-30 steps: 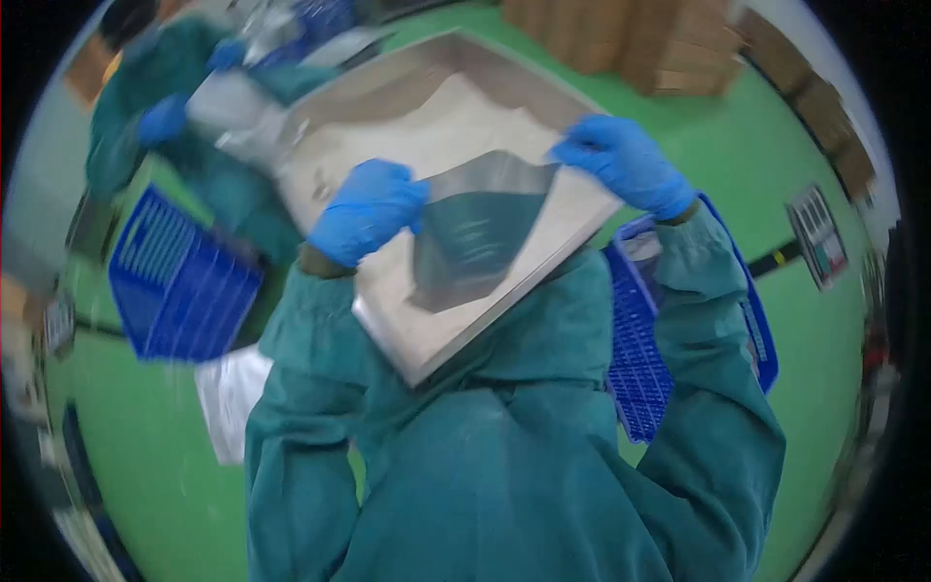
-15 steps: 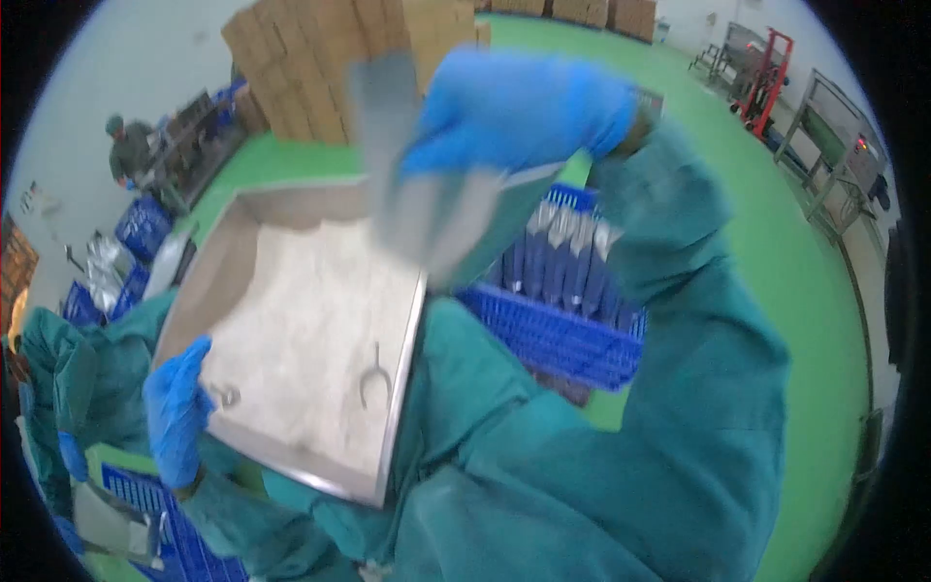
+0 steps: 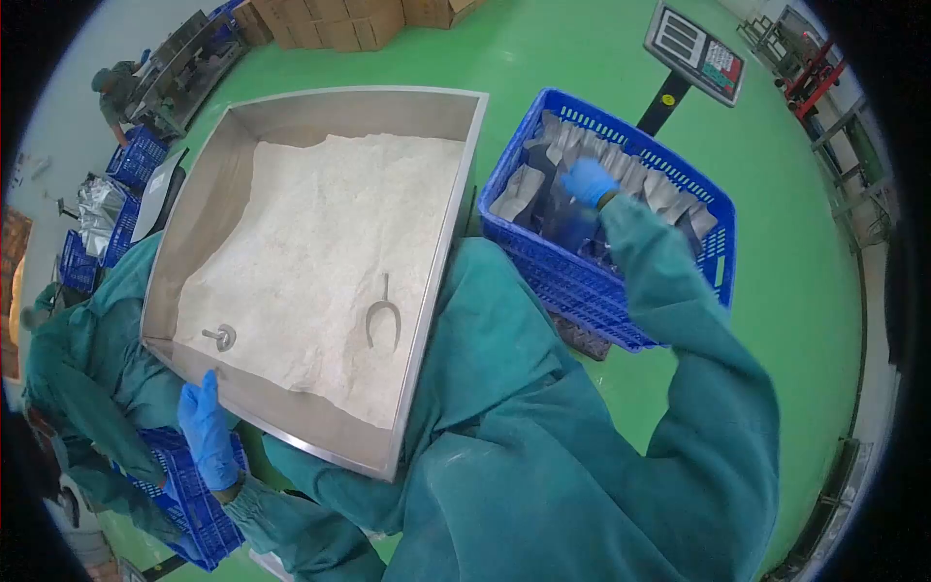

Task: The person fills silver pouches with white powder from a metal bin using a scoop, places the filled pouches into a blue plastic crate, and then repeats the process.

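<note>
A wide metal tray [image 3: 291,448] of whitish powder [image 3: 320,252] slants in front of me. My left hand [image 3: 207,432], in a blue glove, is at its near-left rim, fingers stretched upward and holding nothing. Over the blue crate [image 3: 572,296] on the right, my right hand [image 3: 589,181], gloved too, is closed at the top of a dark pouch [image 3: 574,225], blurred by motion. Several silver-topped pouches [image 3: 659,194] stand packed there. A U-shaped metal utensil [image 3: 384,308] and a small metal piece [image 3: 223,337] lie partly sunk in the powder.
A scale display [image 3: 693,53] on a post rises behind the crate. Close on my left, a co-worker's green sleeve [image 3: 87,349] reaches toward another blue crate [image 3: 194,495]. Cardboard boxes [image 3: 339,24] stand at the back; another person [image 3: 116,92] works at a far bench.
My right hand has gone from above the tray, where it held up a greyish pouch, to the crate on the right. My left-hand fingers have straightened. The view has tilted downward.
</note>
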### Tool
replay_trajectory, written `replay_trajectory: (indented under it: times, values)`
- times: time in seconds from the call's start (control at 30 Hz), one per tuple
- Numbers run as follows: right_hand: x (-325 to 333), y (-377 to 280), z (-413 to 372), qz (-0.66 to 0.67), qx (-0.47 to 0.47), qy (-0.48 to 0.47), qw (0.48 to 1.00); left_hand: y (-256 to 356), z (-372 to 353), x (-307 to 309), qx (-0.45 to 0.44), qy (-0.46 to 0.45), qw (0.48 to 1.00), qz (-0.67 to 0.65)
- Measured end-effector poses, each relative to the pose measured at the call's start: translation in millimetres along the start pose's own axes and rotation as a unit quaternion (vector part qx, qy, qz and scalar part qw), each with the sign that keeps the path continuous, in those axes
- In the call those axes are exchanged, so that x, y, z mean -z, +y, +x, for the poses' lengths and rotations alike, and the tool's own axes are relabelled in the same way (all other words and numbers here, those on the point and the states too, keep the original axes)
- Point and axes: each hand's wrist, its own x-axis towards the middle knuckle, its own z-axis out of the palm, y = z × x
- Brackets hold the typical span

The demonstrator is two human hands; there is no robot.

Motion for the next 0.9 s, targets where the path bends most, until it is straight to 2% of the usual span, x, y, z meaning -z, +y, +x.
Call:
replay_trajectory:
  times: [0.03, 0.07, 0.1, 0.23, 0.27, 0.3, 0.37, 0.43, 0.47, 0.5, 0.57, 0.6, 0.63, 0.67, 0.73, 0.77, 0.8, 0.83, 0.9]
  values:
    - [-44.4, 2.2, 5.7, 0.032, -0.018, -0.022, 0.999, 0.4, -0.8, -7.2, -0.01, -0.015, 1.0, 0.003]
    - [-92.5, 2.8, 13.1, -0.127, 0.058, -0.082, 0.987, 3.2, -2.1, -12.5, 0.004, -0.028, 0.999, 0.016]
    - [-134.6, 2.3, 15.7, 0.04, -0.065, -0.068, 0.995, -2.6, 0.5, -13.1, 0.008, -0.026, 0.999, 0.02]
    - [-95.1, -25.1, 15.4, 0.059, -0.049, -0.129, 0.989, -17.8, 9.0, -16.6, 0.028, -0.029, 0.997, 0.062]
    - [-95.5, -26.9, 17.1, 0.121, -0.088, -0.14, 0.979, -21.4, 14.0, -21.1, 0.033, -0.019, 0.997, 0.06]
    - [-108.2, -26.2, 17.7, 0.118, -0.092, -0.145, 0.978, -26.0, 17.3, -26.6, 0.039, -0.009, 0.998, 0.056]
    - [-130.8, -32.1, 16.7, 0.106, -0.024, -0.111, 0.988, -29.6, 27.1, -40.9, 0.026, -0.039, 0.993, 0.106]
    - [-126.9, -22.3, 13.0, 0.124, -0.042, -0.135, 0.982, -23.0, 26.7, -48.4, 0.015, -0.068, 0.986, 0.155]
    - [-83.9, -24.4, 0.7, 0.204, -0.124, -0.176, 0.955, -2.5, 17.3, -53.2, 0.05, -0.062, 0.991, 0.109]
    - [-53.5, -27.4, -7.6, 0.283, -0.204, -0.211, 0.913, 8.6, 11.4, -53.3, 0.081, -0.054, 0.993, 0.063]
    - [-31.5, -0.2, -18.4, 0.479, -0.225, -0.066, 0.846, -18.7, 11.1, -41.8, 0.065, -0.078, 0.993, 0.057]
    - [-9.8, -13.6, -28.1, 0.609, -0.199, -0.037, 0.767, -30.0, 9.7, -51.3, -0.034, -0.017, 0.999, -0.029]
    - [11.2, -34.6, -38.0, 0.725, -0.163, -0.004, 0.669, -33.6, 11.1, -57.5, -0.136, 0.046, 0.983, -0.118]
    - [37.4, -88.2, -63.7, 0.769, -0.126, 0.027, 0.626, -3.5, 0.8, -76.7, -0.178, 0.03, 0.98, -0.086]
    - [15.4, -165.4, -86.1, 0.834, 0.025, -0.115, 0.538, 57.3, -46.3, -129.7, -0.251, 0.015, 0.965, -0.067]
    - [14.7, -209.0, -109.3, 0.856, 0.051, -0.218, 0.465, 78.8, -59.4, -155.3, -0.286, 0.015, 0.954, -0.087]
    - [14.1, -252.5, -132.3, 0.857, 0.066, -0.322, 0.397, 92.5, -70.1, -169.4, -0.371, -0.014, 0.926, 0.074]
    - [19.9, -282.5, -142.3, 0.872, 0.08, -0.373, 0.307, 94.0, -81.7, -174.8, -0.435, -0.031, 0.867, 0.24]
    - [31.7, -342.8, -163.3, 0.863, 0.087, -0.479, 0.136, 58.4, -71.5, -158.1, -0.378, -0.019, 0.9, 0.218]
